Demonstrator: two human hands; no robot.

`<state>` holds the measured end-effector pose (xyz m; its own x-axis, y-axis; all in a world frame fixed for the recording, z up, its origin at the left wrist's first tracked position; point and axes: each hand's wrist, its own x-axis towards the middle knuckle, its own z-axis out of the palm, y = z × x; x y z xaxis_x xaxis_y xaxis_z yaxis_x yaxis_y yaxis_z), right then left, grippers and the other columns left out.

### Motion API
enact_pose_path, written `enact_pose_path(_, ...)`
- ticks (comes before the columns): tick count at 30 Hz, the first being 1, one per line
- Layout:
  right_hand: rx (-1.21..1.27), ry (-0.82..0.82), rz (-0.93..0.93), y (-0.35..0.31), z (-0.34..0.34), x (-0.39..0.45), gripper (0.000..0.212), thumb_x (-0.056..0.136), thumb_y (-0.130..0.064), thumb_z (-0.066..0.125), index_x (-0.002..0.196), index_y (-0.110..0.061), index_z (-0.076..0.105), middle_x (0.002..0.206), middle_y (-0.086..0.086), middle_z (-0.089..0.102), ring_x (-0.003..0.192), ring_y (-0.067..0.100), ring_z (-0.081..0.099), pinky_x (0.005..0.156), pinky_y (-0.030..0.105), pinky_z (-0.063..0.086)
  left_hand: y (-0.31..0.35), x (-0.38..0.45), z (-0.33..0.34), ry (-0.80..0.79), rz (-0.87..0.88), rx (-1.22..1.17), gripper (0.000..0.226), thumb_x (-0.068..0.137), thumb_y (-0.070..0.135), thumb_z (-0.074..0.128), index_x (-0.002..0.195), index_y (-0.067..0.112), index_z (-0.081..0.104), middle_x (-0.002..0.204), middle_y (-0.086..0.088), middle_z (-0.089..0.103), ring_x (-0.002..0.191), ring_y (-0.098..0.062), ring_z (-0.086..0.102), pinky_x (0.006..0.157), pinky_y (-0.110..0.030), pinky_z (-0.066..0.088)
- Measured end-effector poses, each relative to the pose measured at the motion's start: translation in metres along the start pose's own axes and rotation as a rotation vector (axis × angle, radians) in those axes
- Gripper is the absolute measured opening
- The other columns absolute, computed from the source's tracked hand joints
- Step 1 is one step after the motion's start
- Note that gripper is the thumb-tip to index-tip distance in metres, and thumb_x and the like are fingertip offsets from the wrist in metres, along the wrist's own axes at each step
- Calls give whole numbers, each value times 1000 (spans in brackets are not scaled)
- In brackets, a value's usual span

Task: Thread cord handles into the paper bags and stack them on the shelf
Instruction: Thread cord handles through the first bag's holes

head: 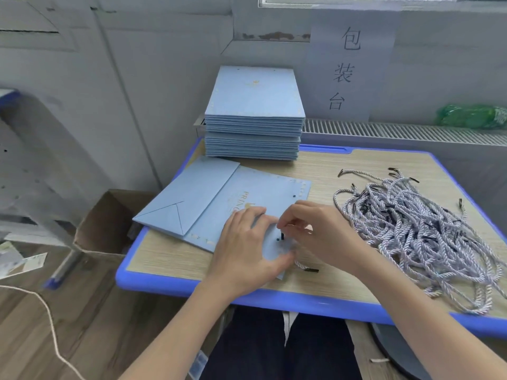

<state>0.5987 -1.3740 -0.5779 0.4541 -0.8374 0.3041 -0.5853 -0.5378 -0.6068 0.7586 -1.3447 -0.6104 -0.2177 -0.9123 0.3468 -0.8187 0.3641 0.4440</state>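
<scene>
Right hand (315,231) grip pinching black cord tip (282,236) at punched hole in flat blue paper bag (247,193); left hand (247,242) pressing bag, fingers flat. Free end trailing under grip on bench (170,259). Right of grip: tangled twisted cords (417,229), unused. Beyond: unthreaded matte bag stack (253,116). Early stage; shelf not visible.
</scene>
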Motion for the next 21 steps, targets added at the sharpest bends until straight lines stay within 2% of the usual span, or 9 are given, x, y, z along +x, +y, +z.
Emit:
enact_pose_path(5,-5,-22,-4,-2,4,2,12,79,4,64,82,-7,69,76,2,57,62,2,47,66,12,39,0,0,1,-6,-8,-13,71,66,72,38,118,26,57,135,7,45,125,-8,32,97,-10,12)
enact_pose_path(9,-19,-28,-8,-3,7,3,12,79,4,63,83,-7,68,74,-4,53,63,-3,46,65,10,38,-1,-1,1,-1,-10,-22,69,67,70,39,116,26,57,135,7,45,126,-8,33,98,-9,12)
enact_pose_path(13,-19,-31,20,-3,8,4,15,78,4,64,86,-8,68,71,-18,51,66,-8,51,65,6,38,0,0,1,-2,-14,-42,68,67,70,39,116,26,58,134,8,46,126,-7,33,98,-10,14)
enact_pose_path(17,-54,-70,-64,0,5,5,11,76,-2,67,79,-11,73,74,-2,60,61,2,50,65,9,39,-1,0,1,19,-34,-105,59,66,67,45,106,26,60,123,11,49,120,-3,36,96,-9,20)
enact_pose_path(19,-76,-120,-88,0,4,5,13,76,-12,63,80,-14,75,79,0,62,61,-1,47,67,7,36,-1,-2,0,36,-45,-147,52,65,63,49,98,24,59,112,14,48,113,-3,41,92,-7,24)
enact_pose_path(21,-67,-148,-84,-1,1,5,18,75,-19,59,82,-17,76,83,-3,60,69,1,49,71,11,36,0,-3,-1,55,-61,-201,45,66,59,54,93,23,57,103,15,49,105,-3,45,89,-6,28)
